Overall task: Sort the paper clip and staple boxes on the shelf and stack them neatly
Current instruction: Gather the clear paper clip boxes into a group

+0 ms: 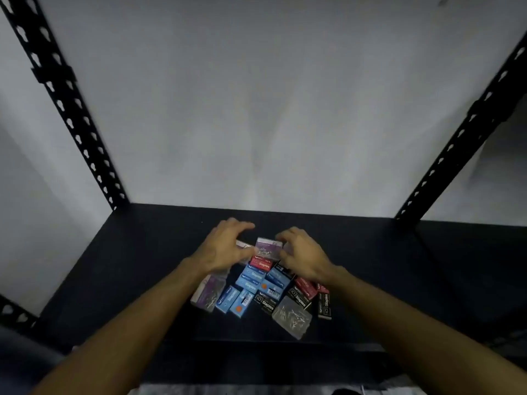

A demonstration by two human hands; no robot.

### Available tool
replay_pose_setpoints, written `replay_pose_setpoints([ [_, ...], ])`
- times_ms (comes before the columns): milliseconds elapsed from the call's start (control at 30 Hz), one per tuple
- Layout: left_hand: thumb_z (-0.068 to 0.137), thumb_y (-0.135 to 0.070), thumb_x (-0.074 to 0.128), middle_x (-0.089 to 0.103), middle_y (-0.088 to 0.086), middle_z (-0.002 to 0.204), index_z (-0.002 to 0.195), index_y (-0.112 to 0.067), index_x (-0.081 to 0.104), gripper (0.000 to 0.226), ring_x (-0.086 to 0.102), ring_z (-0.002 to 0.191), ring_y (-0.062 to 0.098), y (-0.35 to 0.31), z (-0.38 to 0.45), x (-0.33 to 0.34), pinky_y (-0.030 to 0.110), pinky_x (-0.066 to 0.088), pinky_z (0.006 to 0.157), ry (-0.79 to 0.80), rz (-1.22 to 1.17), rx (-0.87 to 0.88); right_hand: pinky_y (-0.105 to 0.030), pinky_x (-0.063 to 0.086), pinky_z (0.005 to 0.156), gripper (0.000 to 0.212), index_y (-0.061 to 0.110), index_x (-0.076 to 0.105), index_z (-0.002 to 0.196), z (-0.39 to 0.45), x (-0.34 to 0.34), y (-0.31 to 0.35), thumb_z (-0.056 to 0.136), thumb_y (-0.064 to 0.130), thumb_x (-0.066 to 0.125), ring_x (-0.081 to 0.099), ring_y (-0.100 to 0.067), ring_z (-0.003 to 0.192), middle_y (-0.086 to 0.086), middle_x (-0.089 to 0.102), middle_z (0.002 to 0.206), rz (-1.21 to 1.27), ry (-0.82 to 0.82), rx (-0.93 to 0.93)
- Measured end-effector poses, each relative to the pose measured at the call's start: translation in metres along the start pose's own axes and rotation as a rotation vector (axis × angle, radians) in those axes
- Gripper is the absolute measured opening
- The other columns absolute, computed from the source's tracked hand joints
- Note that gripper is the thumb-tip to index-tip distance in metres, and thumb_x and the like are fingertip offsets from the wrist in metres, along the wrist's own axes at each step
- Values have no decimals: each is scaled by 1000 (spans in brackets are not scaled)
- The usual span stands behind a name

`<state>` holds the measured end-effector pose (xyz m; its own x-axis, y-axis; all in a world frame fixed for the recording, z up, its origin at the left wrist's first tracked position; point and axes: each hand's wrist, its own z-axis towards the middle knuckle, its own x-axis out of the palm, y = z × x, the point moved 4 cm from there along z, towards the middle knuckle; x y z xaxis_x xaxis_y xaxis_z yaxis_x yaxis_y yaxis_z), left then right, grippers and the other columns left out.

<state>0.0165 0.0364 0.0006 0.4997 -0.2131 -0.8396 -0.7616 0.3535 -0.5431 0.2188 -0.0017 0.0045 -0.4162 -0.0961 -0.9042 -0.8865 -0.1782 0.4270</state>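
A jumble of small boxes lies mid-shelf on the black shelf (137,269). My right hand (303,256) grips the right end of a purple paper clip box (268,248) at the back of the pile. My left hand (224,246) curls over a pale paper clip box (243,245) just left of it, thumb close to the purple box. In front lie a red staples box (261,264), several blue staples boxes (251,279), black staples boxes (325,305), a clear paper clip box (291,316) and another purple paper clip box (205,295), partly under my left wrist.
Black perforated uprights stand at the back left (65,95) and back right (462,132) corners of the shelf. A pale wall (262,109) closes the back. The shelf's front edge (256,347) runs below the pile. Bare shelf surface lies on both sides of the boxes.
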Motion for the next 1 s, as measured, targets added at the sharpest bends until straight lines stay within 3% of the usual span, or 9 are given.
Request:
replay_pose_setpoints([
  [200,69,-68,71,44,2,142,152,-34,27,100,40,126,22,31,16,19,51,32,107,94,175,34,-42,36,104,59,20,46,144,32,27,-13,92,47,54,44,-22,126,-4,50,142,-131,-10,-82],
  [333,71,-63,74,44,-2,138,154,-34,21,102,47,123,18,42,16,28,48,35,107,144,91,33,-44,30,107,68,20,47,143,43,40,-25,88,59,52,38,-21,132,-5,47,143,-232,-22,-107],
  [433,77,-50,77,46,-5,133,153,-32,25,94,47,114,11,43,12,29,31,40,93,147,87,33,-48,28,110,68,21,55,136,46,47,-29,85,65,50,33,-22,136,-6,47,141,-242,3,-90],
  [600,84,-36,75,42,-25,98,144,-23,45,69,52,83,-3,42,7,21,12,35,66,142,106,6,-49,25,108,60,24,58,129,38,46,-29,83,62,56,34,-22,135,-1,53,133,-178,-14,-61],
  [800,77,-34,81,52,-12,108,122,-28,56,52,58,88,7,39,-2,18,20,42,67,88,64,-15,-51,34,106,42,25,61,113,23,38,-17,82,52,66,51,-15,109,7,63,105,-109,-88,-92],
  [900,74,-31,83,50,-10,109,114,-29,54,50,58,92,10,36,-4,18,29,49,77,49,40,-22,-51,31,110,47,22,57,122,17,39,-13,83,45,69,52,-19,117,4,63,112,-67,-114,-77],
  [1000,73,-25,84,57,-6,107,109,-29,50,50,62,89,13,35,-4,20,33,54,77,35,-3,-7,-48,35,106,49,23,54,125,16,39,-11,82,40,71,53,-15,107,4,61,111,-61,-135,-77],
])
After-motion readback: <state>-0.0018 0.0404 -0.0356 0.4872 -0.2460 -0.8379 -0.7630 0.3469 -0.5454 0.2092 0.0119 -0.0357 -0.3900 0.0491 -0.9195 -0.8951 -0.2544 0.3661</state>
